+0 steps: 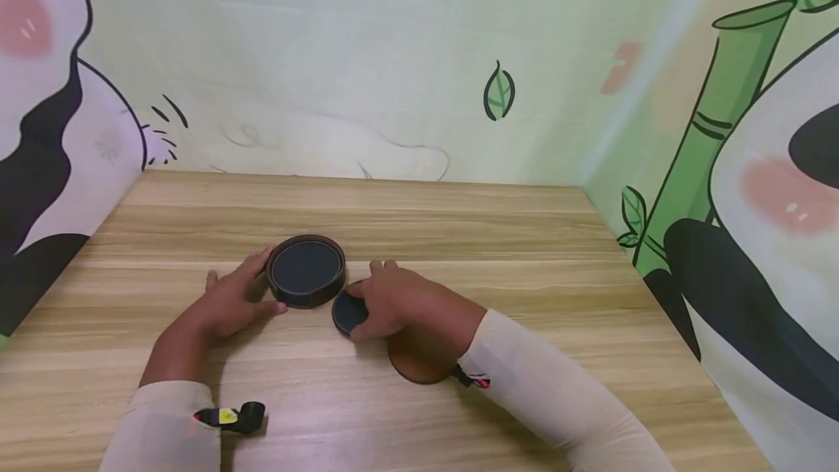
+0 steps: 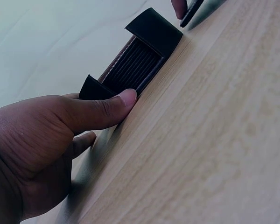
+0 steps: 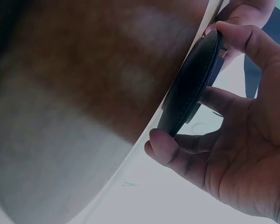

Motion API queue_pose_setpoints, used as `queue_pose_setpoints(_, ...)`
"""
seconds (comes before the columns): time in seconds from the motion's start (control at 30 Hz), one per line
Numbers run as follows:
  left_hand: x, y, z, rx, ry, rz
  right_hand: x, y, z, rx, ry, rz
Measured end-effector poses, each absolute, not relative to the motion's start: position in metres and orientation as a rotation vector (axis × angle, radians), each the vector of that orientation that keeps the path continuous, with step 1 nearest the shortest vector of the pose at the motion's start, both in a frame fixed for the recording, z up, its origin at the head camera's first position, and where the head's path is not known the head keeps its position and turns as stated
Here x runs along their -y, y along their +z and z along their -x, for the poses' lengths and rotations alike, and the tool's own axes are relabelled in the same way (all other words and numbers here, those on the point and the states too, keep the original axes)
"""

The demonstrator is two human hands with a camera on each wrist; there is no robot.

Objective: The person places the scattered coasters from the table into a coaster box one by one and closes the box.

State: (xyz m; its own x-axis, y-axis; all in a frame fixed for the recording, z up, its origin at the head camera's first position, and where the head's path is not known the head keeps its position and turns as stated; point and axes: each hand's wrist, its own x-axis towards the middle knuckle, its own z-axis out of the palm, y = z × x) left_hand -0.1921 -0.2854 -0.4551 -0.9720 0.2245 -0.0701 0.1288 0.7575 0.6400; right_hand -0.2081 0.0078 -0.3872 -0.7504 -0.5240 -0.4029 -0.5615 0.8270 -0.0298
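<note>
A round dark coaster holder (image 1: 306, 269) with a brown rim stands on the table. In the left wrist view its side opening shows a stack of thin coasters (image 2: 133, 65). My left hand (image 1: 229, 301) grips the holder at its left side, the thumb by the opening and the other fingers round behind. To the right of the holder, my right hand (image 1: 396, 302) pinches a round black coaster (image 1: 347, 310) by its edge. Stitching runs along the rim of this coaster (image 3: 191, 86) in the right wrist view. Beneath my right wrist lies a brown coaster (image 1: 416, 361), partly hidden by the forearm.
The wood-grain table (image 1: 367, 414) reaches back to a wall hung with a printed panda and bamboo cloth (image 1: 393, 79). A dark wrist strap with a camera (image 1: 245, 417) sits on my left sleeve.
</note>
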Motion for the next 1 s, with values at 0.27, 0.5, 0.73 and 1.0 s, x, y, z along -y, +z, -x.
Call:
queue_pose_setpoints(0.27, 0.285, -0.456, 0.193, -2.813, 1.004, -0.28, -0.014, -0.388, 0.204, -2.645, 0.174, 0.856)
queue_pose_setpoints(0.5, 0.283, -0.456, 0.193, -2.807, 1.002, -0.262, -0.019, -0.39, 0.201, -2.669, 0.155, 0.878)
queue_pose_setpoints(0.73, 0.284, -0.455, 0.193, -2.813, 0.996, -0.263, -0.02, -0.388, 0.196, -2.715, 0.205, 0.924)
queue_pose_setpoints(1.0, 0.284, -0.456, 0.193, -2.818, 0.993, -0.275, -0.02, -0.383, 0.191, -2.77, 0.194, 0.887)
